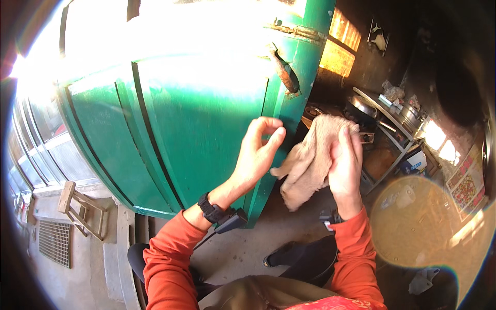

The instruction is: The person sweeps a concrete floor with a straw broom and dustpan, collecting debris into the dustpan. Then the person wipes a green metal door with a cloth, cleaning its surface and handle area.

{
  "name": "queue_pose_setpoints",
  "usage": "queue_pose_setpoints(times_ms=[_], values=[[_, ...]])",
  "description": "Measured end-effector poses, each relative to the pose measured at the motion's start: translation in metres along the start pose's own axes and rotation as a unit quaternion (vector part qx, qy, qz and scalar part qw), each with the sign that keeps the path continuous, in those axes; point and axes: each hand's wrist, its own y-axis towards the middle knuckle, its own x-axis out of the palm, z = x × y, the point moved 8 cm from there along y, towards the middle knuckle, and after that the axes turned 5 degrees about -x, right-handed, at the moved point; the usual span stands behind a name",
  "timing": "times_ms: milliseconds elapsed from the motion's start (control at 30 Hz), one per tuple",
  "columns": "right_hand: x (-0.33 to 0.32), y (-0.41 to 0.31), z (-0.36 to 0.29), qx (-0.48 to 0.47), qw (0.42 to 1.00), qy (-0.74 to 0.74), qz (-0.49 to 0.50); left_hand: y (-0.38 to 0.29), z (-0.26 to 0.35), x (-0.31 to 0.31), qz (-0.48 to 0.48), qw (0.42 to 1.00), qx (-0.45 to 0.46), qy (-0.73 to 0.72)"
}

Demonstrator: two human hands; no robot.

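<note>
My right hand (346, 166) grips a crumpled beige cloth (310, 159), which hangs down to the left of the palm. My left hand (259, 153) is raised in front of a green wooden door (201, 131), with its fingers loosely curled, the thumb close to the index finger and nothing seen between them. Whether it touches the door cannot be told. Above it, a worn door handle (286, 73) and a metal bolt latch (298, 31) are fixed near the door's free edge.
Beyond the door edge, a covered pan (364, 106) and a stacked metal pot (410, 115) stand by a metal-framed table (397, 153). A wooden stool (79, 209) and a metal grate (55, 242) are at left. A plastic bag (423, 281) lies at lower right. Glare whitens the door's upper part.
</note>
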Motion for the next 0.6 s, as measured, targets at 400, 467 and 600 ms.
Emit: queue_pose_setpoints(times_ms=[400, 467, 600], values=[[0.105, 0.087, -0.035, -0.457, 0.668, -0.545, -0.218, 0.082, 0.041, -0.004, 0.058, 0.998, 0.012, 0.023], [0.116, 0.09, -0.033, -0.48, 0.664, -0.529, -0.222, 0.084, 0.04, -0.002, 0.037, 0.998, 0.013, -0.044], [0.134, 0.097, -0.03, -0.513, 0.638, -0.52, -0.246, 0.085, 0.037, -0.007, 0.077, 0.995, 0.002, -0.057]])
